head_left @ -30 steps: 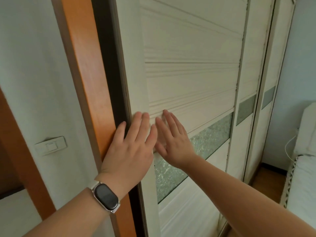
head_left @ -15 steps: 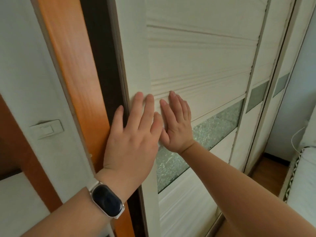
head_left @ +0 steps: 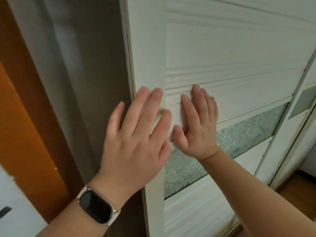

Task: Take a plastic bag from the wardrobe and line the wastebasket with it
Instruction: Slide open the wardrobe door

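The white sliding wardrobe door point(head_left: 230, 53) fills the right of the head view, with a frosted glass band point(head_left: 242, 134) across it. My left hand point(head_left: 136, 134), a dark watch on its wrist, lies flat with straight fingers on the door's left stile. My right hand point(head_left: 200, 124) presses flat on the ribbed panel just beside it. Left of the door's edge a gap shows the wardrobe's dim inside point(head_left: 89, 69), where grey fabric hangs. No plastic bag or wastebasket is in view.
An orange wooden frame point(head_left: 22, 125) stands left of the opening. More white door panels point(head_left: 301, 103) run off to the right, with wooden floor point(head_left: 297, 187) below them.
The door has slid to the right under both flat hands. The dark slit at its left edge has widened into a broad gap that shows the wardrobe's inside.
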